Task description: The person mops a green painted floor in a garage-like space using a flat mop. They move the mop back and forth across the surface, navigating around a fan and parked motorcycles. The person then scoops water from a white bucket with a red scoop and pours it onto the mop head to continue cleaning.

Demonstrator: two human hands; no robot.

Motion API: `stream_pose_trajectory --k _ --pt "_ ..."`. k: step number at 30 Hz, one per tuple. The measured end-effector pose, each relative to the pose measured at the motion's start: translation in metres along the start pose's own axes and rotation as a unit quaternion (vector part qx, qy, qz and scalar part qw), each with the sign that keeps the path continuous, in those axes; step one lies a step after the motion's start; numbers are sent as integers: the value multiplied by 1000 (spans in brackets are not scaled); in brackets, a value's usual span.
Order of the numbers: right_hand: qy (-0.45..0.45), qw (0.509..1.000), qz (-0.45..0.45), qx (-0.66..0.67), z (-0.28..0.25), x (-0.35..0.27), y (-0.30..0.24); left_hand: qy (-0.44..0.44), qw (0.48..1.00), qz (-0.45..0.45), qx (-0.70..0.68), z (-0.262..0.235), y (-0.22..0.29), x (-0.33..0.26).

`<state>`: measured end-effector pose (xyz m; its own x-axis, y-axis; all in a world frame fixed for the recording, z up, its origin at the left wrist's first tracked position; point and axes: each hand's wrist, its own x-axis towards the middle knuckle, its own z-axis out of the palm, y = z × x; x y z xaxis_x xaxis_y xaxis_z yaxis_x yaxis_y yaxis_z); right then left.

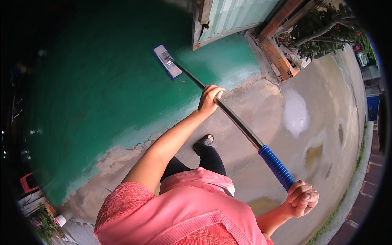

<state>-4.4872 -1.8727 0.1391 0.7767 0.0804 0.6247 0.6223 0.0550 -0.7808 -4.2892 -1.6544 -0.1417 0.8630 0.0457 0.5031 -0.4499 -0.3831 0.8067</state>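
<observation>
A flat mop with a pale top plate and blue edging lies on the green floor, ahead of me. Its metal pole runs diagonally back toward my lower right and ends in a ribbed blue grip. Partway up the pole, my left hand is closed around the metal. At the end of the blue grip, my right hand is curled in a fist over the handle's tip. The mop's underside is hidden.
A corrugated metal door stands at the top, near a broken brick post. Rough concrete meets the green floor along a cracked edge. A whitish wet patch lies on the right. Plants grow beyond the post.
</observation>
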Motion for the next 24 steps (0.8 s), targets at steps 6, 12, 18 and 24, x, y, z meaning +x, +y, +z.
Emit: stream_pose_trajectory --k 6,12,18,24 --pt "19 997 5 -79 -106 36 20 -95 993 35 -62 148 11 67" --pt "94 986 57 -124 -166 30 58 -161 985 56 -36 247 -5 102" --pt "116 978 26 -173 -245 46 58 -141 984 53 -95 350 32 115" --pt "130 962 20 -239 -286 68 75 -201 967 76 -134 445 39 153"
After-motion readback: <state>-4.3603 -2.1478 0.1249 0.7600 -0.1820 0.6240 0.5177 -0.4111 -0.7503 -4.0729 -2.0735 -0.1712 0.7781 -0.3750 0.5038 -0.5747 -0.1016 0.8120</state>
